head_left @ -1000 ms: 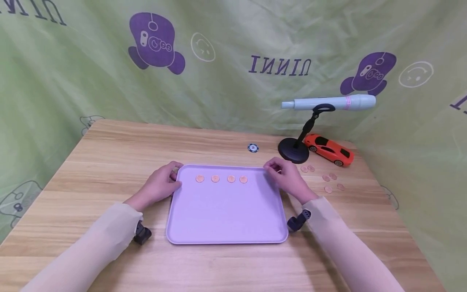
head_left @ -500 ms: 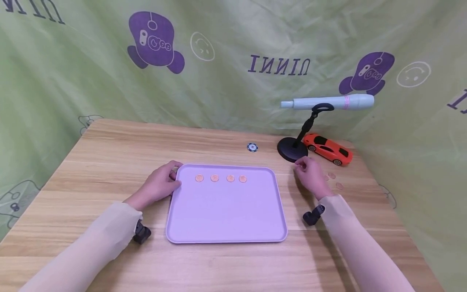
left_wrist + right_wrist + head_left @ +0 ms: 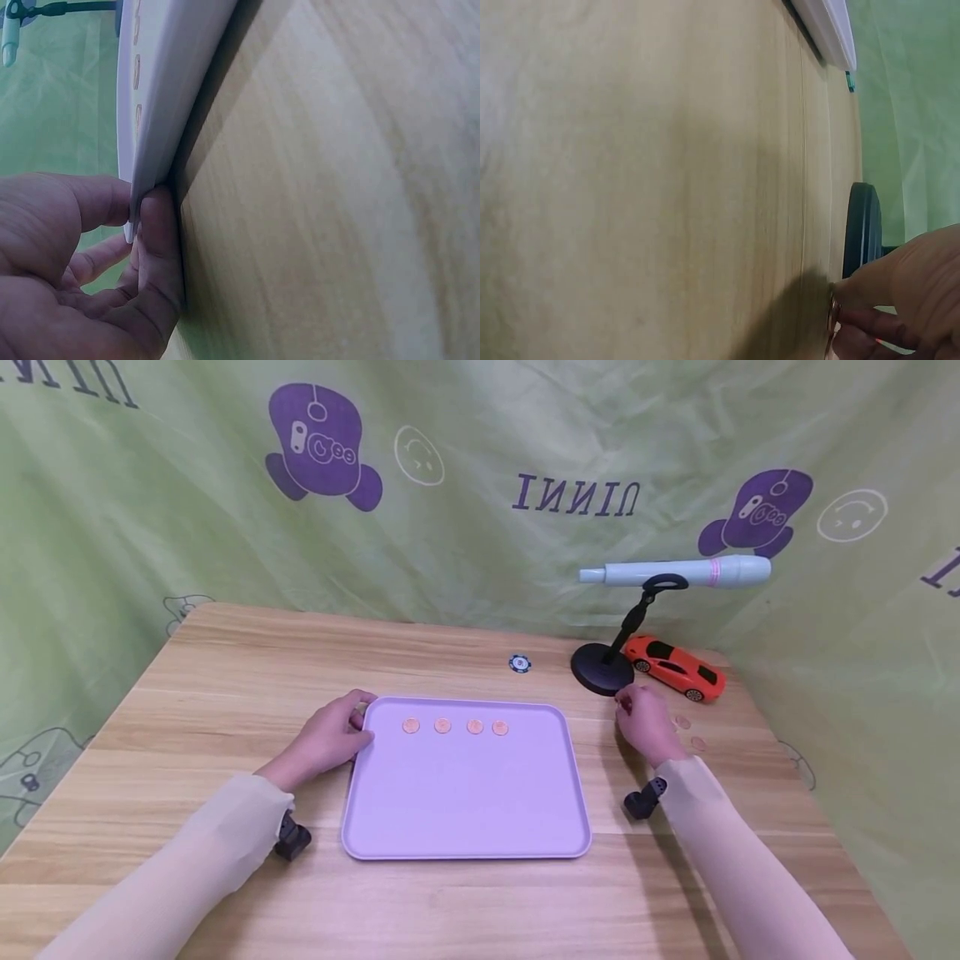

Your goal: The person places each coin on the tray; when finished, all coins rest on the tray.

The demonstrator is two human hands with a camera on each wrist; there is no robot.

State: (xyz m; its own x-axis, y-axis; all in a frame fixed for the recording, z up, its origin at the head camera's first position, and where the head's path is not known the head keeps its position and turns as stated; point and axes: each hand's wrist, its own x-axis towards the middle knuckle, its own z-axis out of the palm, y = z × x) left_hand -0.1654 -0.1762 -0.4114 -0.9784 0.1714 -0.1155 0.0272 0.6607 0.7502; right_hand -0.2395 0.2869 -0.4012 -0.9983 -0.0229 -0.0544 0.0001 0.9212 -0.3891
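My left hand (image 3: 333, 732) grips the left rim of a lilac tray (image 3: 465, 810). In the left wrist view the thumb and a finger of the left hand (image 3: 82, 262) pinch that rim near its corner. Several copper coins (image 3: 442, 726) lie in a row near the tray's far edge. To the right of the tray, my right hand (image 3: 647, 722) is down at the table beside a black stand base. Its thumb and fingertips close on a copper coin (image 3: 834, 313) at the tabletop, mostly covered by the fingers in the right wrist view.
A black stand (image 3: 602, 668) holds a light blue microphone (image 3: 675, 572). Close to it sits an orange toy car (image 3: 675, 668). Loose coins (image 3: 698, 743) lie right of my right hand. A dark blue and white chip (image 3: 520, 663) lies behind the tray. A green printed curtain (image 3: 465, 527) hangs behind the table.
My right hand has left the tray's right corner and moved right to the loose coins, then slightly farther right. The left hand and tray have stayed in place.
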